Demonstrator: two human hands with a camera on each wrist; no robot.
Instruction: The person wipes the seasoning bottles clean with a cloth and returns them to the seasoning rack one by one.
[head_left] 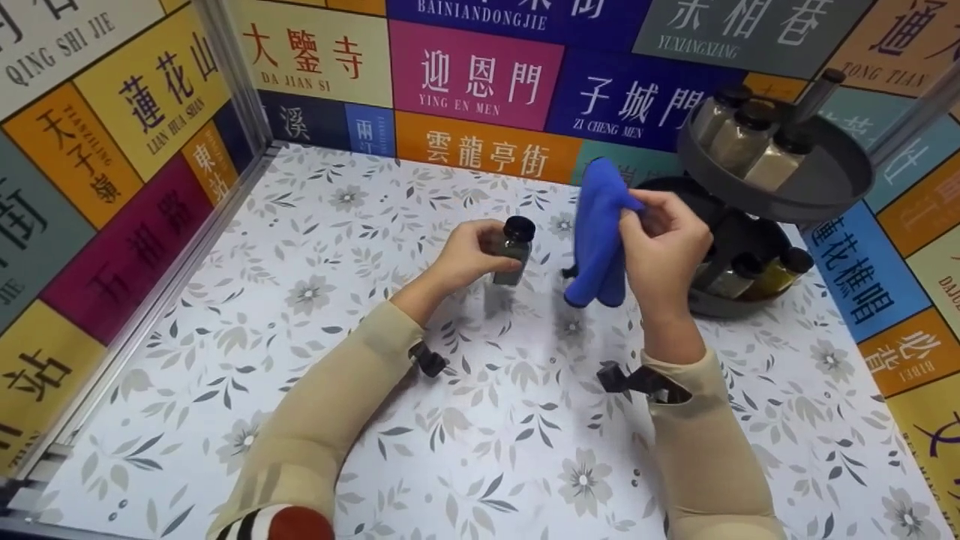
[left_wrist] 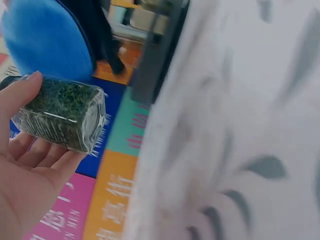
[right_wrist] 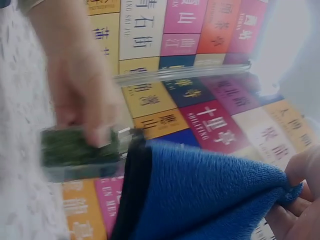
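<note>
My left hand (head_left: 474, 255) grips a small square glass jar (head_left: 510, 264) with a black cap, held upright just over the table. In the left wrist view the jar (left_wrist: 62, 112) shows dried green herbs inside, with the thumb across its near end. My right hand (head_left: 666, 244) pinches a blue cloth (head_left: 600, 232) with dark edging between thumb and fingers. The cloth hangs folded to the right of the jar. In the right wrist view the cloth (right_wrist: 210, 192) stretches out from the fingertips, and the jar (right_wrist: 80, 152) appears blurred behind it.
A dark two-tier round rack stands at the back right. Its upper tray (head_left: 825, 199) bears several capped jars (head_left: 776, 161); more jars (head_left: 780, 274) lie in the lower tray (head_left: 724, 306). Printed walls (head_left: 480, 82) border the floral tabletop (head_left: 517, 450).
</note>
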